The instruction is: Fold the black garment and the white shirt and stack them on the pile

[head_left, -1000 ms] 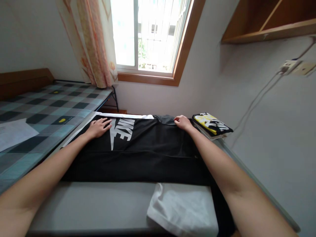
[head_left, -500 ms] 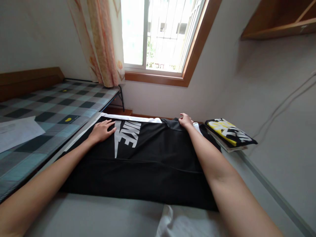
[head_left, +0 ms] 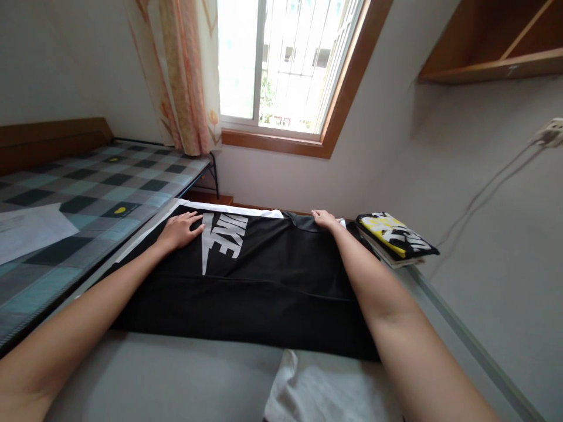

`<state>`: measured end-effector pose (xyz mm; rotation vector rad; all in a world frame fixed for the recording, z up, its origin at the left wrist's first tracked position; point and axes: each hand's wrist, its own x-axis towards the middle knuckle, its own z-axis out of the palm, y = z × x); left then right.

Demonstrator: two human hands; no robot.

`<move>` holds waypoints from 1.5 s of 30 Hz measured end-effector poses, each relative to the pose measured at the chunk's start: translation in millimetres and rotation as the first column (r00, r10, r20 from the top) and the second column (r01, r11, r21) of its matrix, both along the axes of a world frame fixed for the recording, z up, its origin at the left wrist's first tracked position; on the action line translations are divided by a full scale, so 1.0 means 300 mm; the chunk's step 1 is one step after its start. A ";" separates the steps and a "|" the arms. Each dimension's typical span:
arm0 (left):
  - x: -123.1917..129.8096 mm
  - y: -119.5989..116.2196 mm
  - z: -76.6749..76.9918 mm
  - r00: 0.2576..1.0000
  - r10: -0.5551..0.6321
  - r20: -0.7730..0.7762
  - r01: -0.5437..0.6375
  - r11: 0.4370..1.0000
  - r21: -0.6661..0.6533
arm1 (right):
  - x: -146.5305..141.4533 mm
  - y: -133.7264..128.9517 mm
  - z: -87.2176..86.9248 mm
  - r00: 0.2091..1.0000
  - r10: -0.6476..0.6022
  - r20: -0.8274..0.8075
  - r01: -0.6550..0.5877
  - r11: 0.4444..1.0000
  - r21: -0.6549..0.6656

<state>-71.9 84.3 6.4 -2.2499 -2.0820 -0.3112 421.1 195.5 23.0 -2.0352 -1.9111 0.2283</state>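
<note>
A black garment (head_left: 281,258) with large light-grey NIKE lettering lies spread across a pale surface. My left hand (head_left: 181,230) rests flat on its left part, fingers spread, beside the lettering. At the far right edge, my right hand (head_left: 324,219) has its fingers closed on the garment, by a dark grey section. White cloth (head_left: 229,209) shows along the far edge. Just right of my right forearm is a folded pile (head_left: 396,235) with a black, yellow and white top piece.
A checked mattress (head_left: 145,170) with a paper (head_left: 35,230) on it is at the left. White fabric (head_left: 325,381) lies at the near edge. Beyond are a curtain (head_left: 187,76) and a window; a wooden shelf (head_left: 492,67) hangs upper right.
My right hand has shifted slightly left, and its fingers have drawn together on the garment's edge. The view has turned a little to the right. My left hand stays flat on the garment.
</note>
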 end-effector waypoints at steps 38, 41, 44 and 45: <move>-0.025 0.021 0.018 0.999 -0.002 0.048 0.003 1.000 -0.027 | -0.121 -0.549 -0.006 0.785 0.600 0.155 -0.619 0.771 0.150; -0.053 0.063 0.031 0.999 0.029 0.032 -0.028 0.999 -0.034 | -0.042 -0.523 0.025 0.863 0.458 0.215 -0.499 0.837 0.222; -0.075 0.106 0.044 0.998 0.011 -0.066 -0.015 0.998 -0.058 | 0.045 -0.485 0.041 0.933 0.277 0.228 -0.324 0.924 0.202; -0.078 0.119 0.048 0.995 0.000 -0.097 -0.007 0.998 -0.066 | 0.067 -0.473 0.040 0.947 0.242 0.210 -0.280 0.944 0.173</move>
